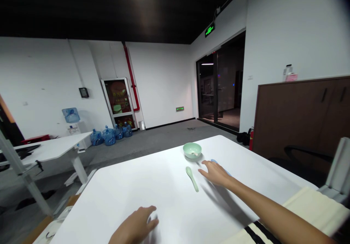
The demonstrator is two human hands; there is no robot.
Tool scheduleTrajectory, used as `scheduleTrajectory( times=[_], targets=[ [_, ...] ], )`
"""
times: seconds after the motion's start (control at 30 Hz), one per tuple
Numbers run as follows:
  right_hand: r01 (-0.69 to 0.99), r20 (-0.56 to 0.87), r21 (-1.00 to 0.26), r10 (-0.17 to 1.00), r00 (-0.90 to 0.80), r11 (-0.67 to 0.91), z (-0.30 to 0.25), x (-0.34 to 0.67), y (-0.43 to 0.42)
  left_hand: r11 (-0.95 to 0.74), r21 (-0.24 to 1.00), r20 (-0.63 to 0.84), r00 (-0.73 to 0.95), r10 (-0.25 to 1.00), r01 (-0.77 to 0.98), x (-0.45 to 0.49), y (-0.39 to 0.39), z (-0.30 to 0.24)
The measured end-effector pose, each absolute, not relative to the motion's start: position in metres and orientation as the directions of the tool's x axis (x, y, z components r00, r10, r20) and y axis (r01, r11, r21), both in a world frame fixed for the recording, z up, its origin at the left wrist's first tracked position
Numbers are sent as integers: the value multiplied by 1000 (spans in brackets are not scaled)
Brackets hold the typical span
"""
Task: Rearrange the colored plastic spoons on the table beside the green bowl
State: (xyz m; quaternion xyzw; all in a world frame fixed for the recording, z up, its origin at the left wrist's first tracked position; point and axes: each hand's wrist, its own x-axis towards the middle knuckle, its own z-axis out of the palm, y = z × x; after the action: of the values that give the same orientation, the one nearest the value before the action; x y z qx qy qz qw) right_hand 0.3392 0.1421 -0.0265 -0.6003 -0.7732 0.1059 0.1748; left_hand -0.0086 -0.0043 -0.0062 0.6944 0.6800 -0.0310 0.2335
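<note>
While right hand rests near green spoon, green sign lettering illegible

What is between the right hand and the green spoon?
Nothing: in the head view a narrow strip of bare white table separates the right hand from the green spoon; they do not touch.

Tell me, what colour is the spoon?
Pale mint green. The spoon shows best in the head view, lying on the white table.
</note>
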Motion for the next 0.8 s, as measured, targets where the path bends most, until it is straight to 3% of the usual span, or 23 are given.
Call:
scheduleTrajectory(
  times=[0.8],
  targets=[
    [888, 121, -391, 970, -212, 243, -29, 340, 150, 9, 260, -371, 92, 924, 965, -7, -4, -4]
  ],
)
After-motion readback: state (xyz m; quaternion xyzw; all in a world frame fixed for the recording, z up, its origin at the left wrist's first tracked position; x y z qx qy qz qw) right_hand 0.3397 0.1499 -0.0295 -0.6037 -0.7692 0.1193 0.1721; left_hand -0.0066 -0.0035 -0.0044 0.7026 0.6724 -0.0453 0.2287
